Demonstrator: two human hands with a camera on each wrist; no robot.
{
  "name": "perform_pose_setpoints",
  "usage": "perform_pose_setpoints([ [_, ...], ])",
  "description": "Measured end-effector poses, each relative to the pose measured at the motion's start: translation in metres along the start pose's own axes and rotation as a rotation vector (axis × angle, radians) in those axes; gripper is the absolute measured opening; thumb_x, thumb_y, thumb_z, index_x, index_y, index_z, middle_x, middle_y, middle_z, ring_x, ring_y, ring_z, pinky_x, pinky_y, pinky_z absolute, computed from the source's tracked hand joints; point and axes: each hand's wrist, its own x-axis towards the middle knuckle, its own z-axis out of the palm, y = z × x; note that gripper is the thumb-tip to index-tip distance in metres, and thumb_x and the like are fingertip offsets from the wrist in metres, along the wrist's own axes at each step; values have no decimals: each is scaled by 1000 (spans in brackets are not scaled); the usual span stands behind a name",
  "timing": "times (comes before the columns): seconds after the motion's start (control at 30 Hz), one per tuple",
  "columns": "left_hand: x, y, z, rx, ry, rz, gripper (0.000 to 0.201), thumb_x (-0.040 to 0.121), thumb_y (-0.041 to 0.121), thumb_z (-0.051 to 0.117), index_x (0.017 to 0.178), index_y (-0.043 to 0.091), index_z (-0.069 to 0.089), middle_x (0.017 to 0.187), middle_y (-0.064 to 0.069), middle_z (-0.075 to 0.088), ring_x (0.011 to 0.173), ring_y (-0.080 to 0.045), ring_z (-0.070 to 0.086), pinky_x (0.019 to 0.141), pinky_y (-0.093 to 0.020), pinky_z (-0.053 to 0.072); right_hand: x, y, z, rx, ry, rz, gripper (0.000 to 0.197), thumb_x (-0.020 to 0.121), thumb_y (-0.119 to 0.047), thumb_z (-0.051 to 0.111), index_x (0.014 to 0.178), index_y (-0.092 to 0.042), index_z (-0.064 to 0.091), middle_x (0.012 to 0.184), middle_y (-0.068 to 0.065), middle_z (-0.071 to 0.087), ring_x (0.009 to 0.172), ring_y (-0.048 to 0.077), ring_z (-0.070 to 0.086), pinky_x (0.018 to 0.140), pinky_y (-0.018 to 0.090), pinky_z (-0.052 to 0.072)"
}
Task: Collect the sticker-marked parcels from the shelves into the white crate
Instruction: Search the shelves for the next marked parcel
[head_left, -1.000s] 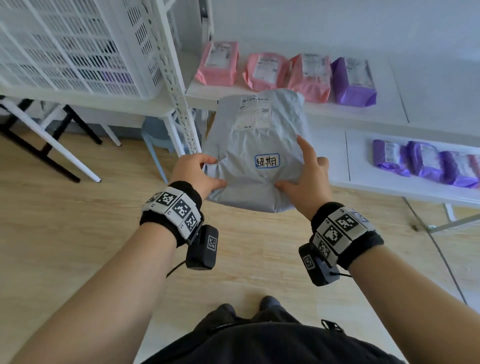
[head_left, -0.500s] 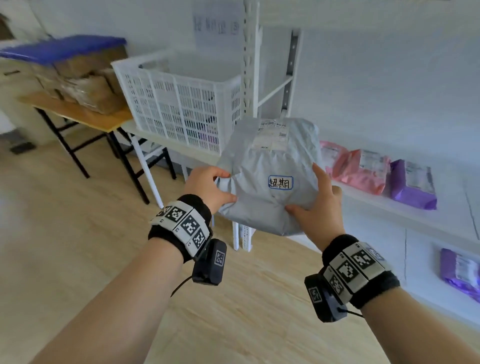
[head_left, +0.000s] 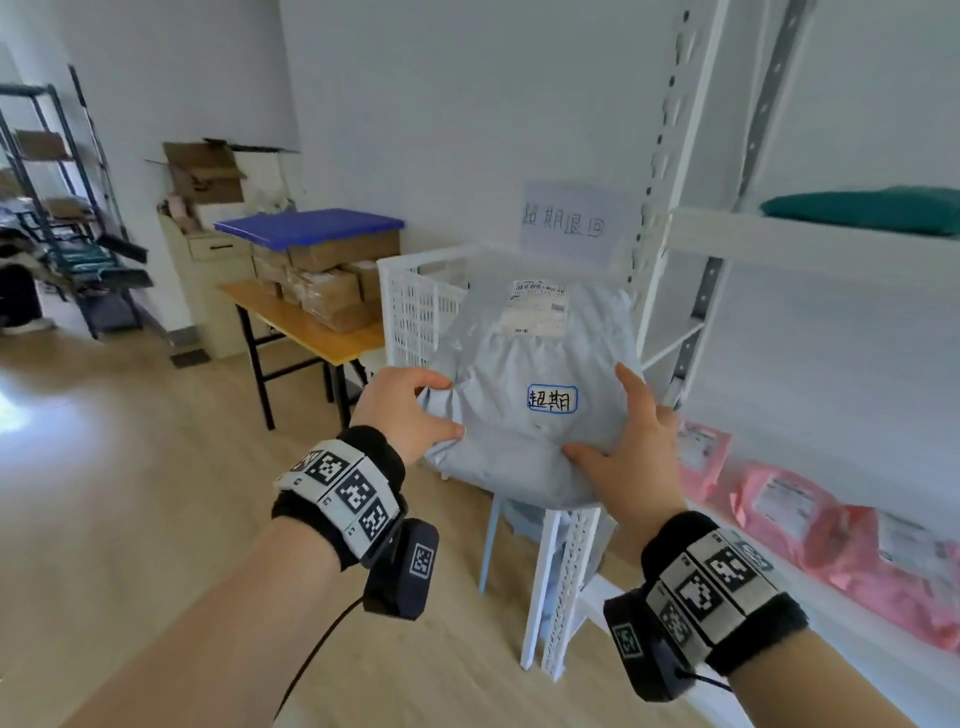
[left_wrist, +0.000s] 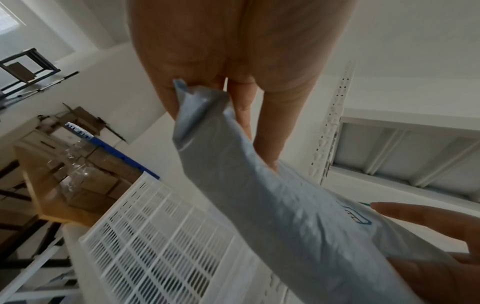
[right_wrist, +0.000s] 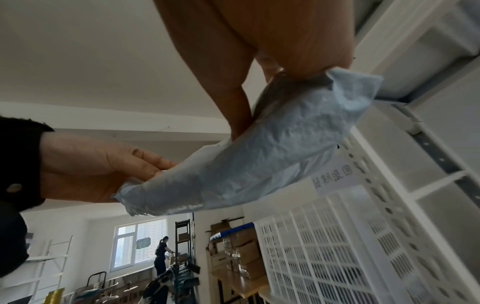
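Wooden floor (head_left: 156, 493), white shelves (head_left: 810, 249) (pink parcels (head_left: 789, 509)), white crate (head_left: 415, 306)

The parcel (head_left: 524, 447) is pale grey-blue. It has a white sticker (head_left: 552, 399) with a blue edge and black writing, and a white label (head_left: 538, 309) with small black print. The crate (head_left: 415, 306) is white with a grid of little slots. The wrist bands (head_left: 343, 486) are black with white squares that have black blocky patterns. On the shelf (head_left: 810, 244) the parcels (head_left: 789, 512) are pink. A blue lid (head_left: 309, 226) sits on brown boxes (head_left: 332, 291). The floor (head_left: 156, 467) is light wood.
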Motion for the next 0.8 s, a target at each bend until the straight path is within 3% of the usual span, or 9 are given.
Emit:
perform_pose_setpoints([
  [0.1,46,-21,-24,-13,33,51,51,65,22,83,113,16,65,119,-2,62,111,-18,54,90,-24,39,36,-28,29,-30,13,-36,92,75,-10,75,147,-27,21,132,12,32,116,27,44,96,22,29],
  [0.2,97,-40,-49,-14,39,110,51,68,22,81,115,16,64,122,-2,61,114,-18,53,91,-23,37,72,-56,61,-18,56,-40,92,75,-12,75,147,-28,21,132,11,31,117,27,43,99,25,31],
  [0.33,159,-62,-80,-11,31,164,51,69,23,80,116,16,63,123,-1,60,115,-17,52,90,-21,35,119,-86,103,-4,80,-16,91,76,-12,75,147,-29,21,134,9,31,101,14,38,92,21,29],
  [0.57,253,-91,-95,-20,10,187,51,68,23,81,115,17,64,122,-2,60,112,-17,53,91,-23,37,197,-108,156,-35,106,53,90,73,-17,76,146,-30,23,132,9,31,118,29,44,102,35,38],
  [0.7,310,-101,-87,-12,-12,194,51,68,26,81,116,18,64,124,-1,60,113,-17,53,92,-23,36,249,-107,173,-81,113,65,85,75,-18,74,145,-27,26,132,9,33,99,19,43,89,23,34],
  [0.8,358,-107,-72,-18,-39,190,52,69,25,81,118,18,63,123,0,60,112,-16,53,90,-22,35,297,-100,183,-107,104,91,84,75,-18,74,145,-26,27,134,12,33,93,17,40,85,22,32],
])
